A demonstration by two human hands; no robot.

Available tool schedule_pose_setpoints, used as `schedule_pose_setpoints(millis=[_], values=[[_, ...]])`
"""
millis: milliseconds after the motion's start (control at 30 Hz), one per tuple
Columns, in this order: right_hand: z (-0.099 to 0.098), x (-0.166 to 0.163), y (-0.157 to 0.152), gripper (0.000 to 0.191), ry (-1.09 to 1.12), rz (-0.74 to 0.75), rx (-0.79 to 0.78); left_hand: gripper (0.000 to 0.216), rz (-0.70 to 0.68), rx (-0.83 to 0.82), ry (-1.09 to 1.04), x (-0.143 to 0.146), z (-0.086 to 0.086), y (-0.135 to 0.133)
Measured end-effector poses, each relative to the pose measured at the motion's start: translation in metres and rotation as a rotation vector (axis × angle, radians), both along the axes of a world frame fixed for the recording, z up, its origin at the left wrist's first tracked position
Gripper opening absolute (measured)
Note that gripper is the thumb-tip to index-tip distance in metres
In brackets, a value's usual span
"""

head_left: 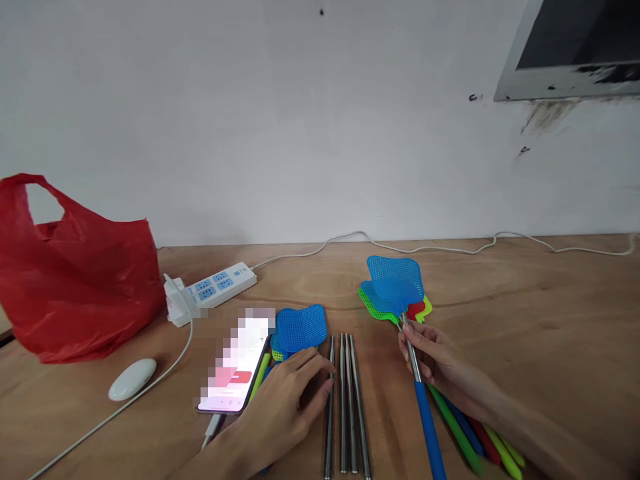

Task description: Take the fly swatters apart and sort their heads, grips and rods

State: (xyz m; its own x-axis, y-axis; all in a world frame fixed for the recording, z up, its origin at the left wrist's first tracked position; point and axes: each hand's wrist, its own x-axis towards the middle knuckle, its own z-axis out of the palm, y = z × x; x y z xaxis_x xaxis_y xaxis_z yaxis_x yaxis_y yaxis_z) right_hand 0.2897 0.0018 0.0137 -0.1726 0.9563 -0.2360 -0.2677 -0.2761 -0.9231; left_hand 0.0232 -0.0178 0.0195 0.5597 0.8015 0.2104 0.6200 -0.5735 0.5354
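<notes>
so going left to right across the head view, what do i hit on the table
red bag → mouse → power strip → left hand → metal rods → right hand, holding a swatter

The bag [75,280] at nine o'clock of the white, blue-socketed power strip [215,287] is red. The rods [347,400] are silver; the fly swatter [395,293] at their three o'clock is blue, with a mesh pattern.

A pale wooden table [540,313] carries a red plastic bag [75,280] at nine o'clock, a white power strip [215,287] at ten, bare steel rods [343,400] at six, and colourful mesh fly swatters [393,283] at one.
</notes>
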Motion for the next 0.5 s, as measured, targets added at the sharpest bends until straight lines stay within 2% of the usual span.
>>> schedule_pose_setpoints(millis=[100, 233, 367, 500], values=[[-0.002, -0.002, 0.003, 0.047, 0.061, 0.007, -0.012, 0.016, 0.024, -0.005, -0.024, 0.000, 0.000, 0.000], [-0.010, -0.001, 0.008, 0.048, 0.132, 0.190, -0.009, 0.013, 0.137, 0.033, -0.131, -0.004, -0.002, 0.002], [-0.013, 0.001, 0.003, 0.043, 0.171, 0.321, -0.034, 0.032, 0.299, 0.017, -0.252, -0.008, -0.007, 0.007], [-0.012, 0.000, -0.004, 0.037, 0.179, 0.466, -0.060, 0.049, 0.296, -0.029, -0.324, -0.009, -0.012, 0.011]])
